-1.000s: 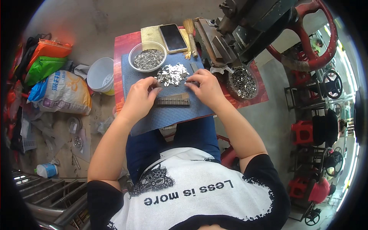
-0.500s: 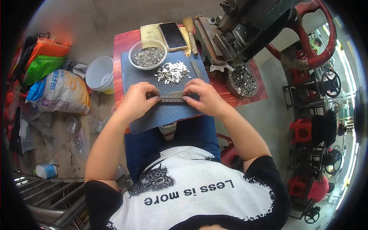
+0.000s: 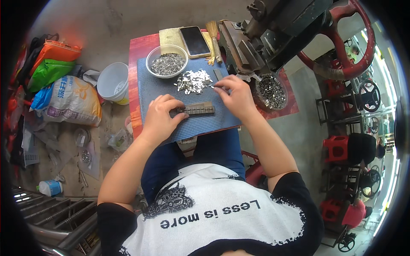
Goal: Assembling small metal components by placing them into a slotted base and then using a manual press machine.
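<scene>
Right hand (image 3: 237,96) has lifted toward loose pieces (image 3: 194,81); bowl (image 3: 167,61) holds more.

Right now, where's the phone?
In the head view the phone lies face up at the far edge of the work surface, on a yellowish cloth, just beyond the clear bowl of small metal pieces and left of the small broom.

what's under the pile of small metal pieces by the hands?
The pile of small metal pieces lies on a blue mat, which rests on a red board. What lies under the mat's middle is covered.
</scene>
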Tool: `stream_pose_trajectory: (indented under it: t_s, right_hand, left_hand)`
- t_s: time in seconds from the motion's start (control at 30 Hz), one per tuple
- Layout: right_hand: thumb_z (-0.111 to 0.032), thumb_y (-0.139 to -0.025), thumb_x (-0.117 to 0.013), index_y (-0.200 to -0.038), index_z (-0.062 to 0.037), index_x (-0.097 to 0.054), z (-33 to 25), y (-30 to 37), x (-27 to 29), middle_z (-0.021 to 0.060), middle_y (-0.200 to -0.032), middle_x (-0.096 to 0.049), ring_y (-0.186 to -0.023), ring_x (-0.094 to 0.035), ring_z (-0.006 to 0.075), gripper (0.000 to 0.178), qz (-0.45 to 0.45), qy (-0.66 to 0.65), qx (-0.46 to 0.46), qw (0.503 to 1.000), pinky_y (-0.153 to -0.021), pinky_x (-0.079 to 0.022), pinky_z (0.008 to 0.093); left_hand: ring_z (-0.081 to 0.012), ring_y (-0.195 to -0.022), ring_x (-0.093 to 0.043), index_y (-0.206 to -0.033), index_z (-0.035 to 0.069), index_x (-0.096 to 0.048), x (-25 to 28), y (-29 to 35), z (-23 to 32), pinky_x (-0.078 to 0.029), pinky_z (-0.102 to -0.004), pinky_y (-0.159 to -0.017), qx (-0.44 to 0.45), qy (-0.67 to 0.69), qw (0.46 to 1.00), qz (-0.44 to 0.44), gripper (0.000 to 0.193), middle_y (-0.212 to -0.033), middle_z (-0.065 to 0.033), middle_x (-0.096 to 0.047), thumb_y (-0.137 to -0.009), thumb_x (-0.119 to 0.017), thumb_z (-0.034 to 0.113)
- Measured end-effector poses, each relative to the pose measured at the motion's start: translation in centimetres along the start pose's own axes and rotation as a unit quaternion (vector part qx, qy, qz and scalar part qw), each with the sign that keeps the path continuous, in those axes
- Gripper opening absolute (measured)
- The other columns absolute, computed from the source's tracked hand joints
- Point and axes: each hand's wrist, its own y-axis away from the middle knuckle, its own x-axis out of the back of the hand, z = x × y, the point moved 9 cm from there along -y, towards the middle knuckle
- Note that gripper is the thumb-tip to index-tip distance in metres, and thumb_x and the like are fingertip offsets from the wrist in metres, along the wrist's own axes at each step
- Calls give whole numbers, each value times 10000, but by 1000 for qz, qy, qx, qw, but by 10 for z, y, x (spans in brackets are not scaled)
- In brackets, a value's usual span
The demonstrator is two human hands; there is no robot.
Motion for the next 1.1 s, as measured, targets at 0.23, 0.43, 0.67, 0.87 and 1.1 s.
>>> stream_pose_trajectory:
  t_s: [0.23, 0.43, 0.67, 0.87, 1.1]
  right_hand:
    - [-156, -824, -738, -905, -35, -721, 14, -12, -23, 137, -844, -647, -853, -635, 326, 146, -56, 115, 10, 992, -797, -513, 429]
    - [-100, -855, -726, -985, -15, -719, 12, 1, -11, 108, -888, -704, -783, -659, 200, 156, -40, -41, -90, 994, -714, -514, 309]
    - [-69, -854, -761, -981, -17, -739, -15, 23, -31, 35, -870, -711, -745, -593, 90, 139, -74, -213, -68, 972, -701, -474, 230]
    - [-113, -792, -781, -914, -39, -732, -24, 27, -25, 89, -926, -682, -935, -620, 261, 151, -61, -86, 66, 992, -841, -507, 364]
    - [-106, -797, -788, -875, -55, -760, -17, 25, -30, 66, -957, -672, -973, -605, 258, 97, -109, -95, 34, 989, -875, -486, 352]
  left_hand:
    - [-311, -795, -650, -934, 30, -734, 3, -25, -9, -524, -383, -753, 76, 75, 994, 30, 168, -949, -124, -655, -805, -777, 130]
    - [-322, -900, -664, -898, 56, -746, -2, -41, -15, -523, -422, -796, 80, -60, 992, 72, 116, -942, -106, -662, -825, -751, 146]
    - [-323, -922, -659, -901, 64, -748, -10, -40, -20, -522, -430, -807, 97, -24, 994, 55, 114, -959, -102, -661, -817, -751, 141]
    - [-203, -764, -676, -934, 18, -720, 0, -29, -16, -528, -343, -717, 163, 131, 978, 23, 125, -852, -112, -704, -833, -737, 89]
    - [-139, -759, -613, -934, -12, -677, 1, -16, -16, -496, -281, -696, 118, 187, 975, 0, 111, -835, -81, -671, -868, -717, 67]
